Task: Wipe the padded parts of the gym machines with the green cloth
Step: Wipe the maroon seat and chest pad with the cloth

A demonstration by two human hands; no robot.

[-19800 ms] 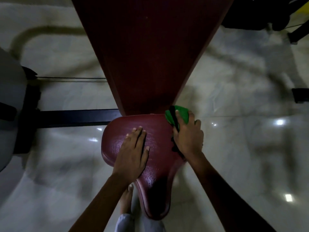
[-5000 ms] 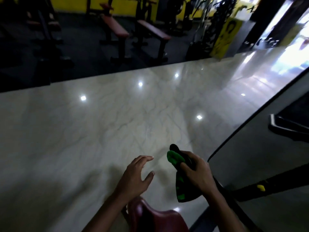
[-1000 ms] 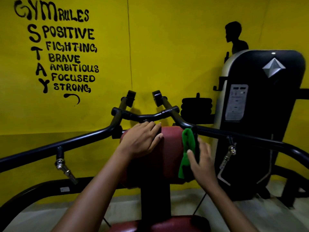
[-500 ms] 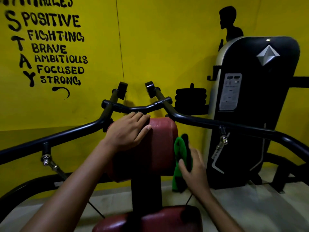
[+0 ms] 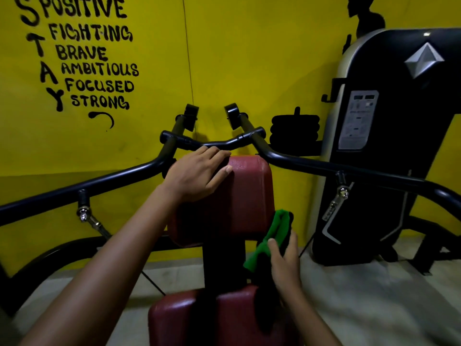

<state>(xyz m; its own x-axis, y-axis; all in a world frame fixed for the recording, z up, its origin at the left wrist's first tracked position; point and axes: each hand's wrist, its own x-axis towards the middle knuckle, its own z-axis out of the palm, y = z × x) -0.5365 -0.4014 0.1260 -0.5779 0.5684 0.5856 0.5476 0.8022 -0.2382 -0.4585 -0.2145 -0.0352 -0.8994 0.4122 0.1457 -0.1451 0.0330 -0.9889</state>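
Since half a second ago the right hand (image 5: 284,264) and cloth (image 5: 270,239) have slid lower, from beside the pad's (image 5: 245,196) right edge to its lower right corner, while the left hand (image 5: 197,176) has stayed on top.

Right fingers (image 5: 273,245) are curled round the cloth, thumb pressed on the green face. It is a soft, bunched fabric, bright green with a black side, hanging in a loose fold just right of the pad's bottom corner; whether it touches the pad I cannot tell. That forearm rises from the lower right, wrist bent slightly inward.

Left fingers (image 5: 214,156) lie straight and together, flat across the pad's upper left corner, thumb along the front face, holding nothing. Its forearm reaches in from the lower left.

The pad is a rounded rectangular block of dark red, faintly glossy vinyl on a black post (image 5: 223,260). Below it sits a seat (image 5: 189,320) in the same red vinyl. Behind the pad, smooth black tubular bars (image 5: 324,168) sweep out to both sides, with short handles above.

Left of the pad, the matt yellow wall (image 5: 249,58) carries black hand-painted words: POSITIVE, FIGHTING, BRAVE, AMBITIOUS, FOCUSED, STRONG, with S, T, A, Y running down beside them. Right of the pad stands a glossy black shroud (image 5: 404,158) bearing a silver diamond emblem and a grey label too small to read.
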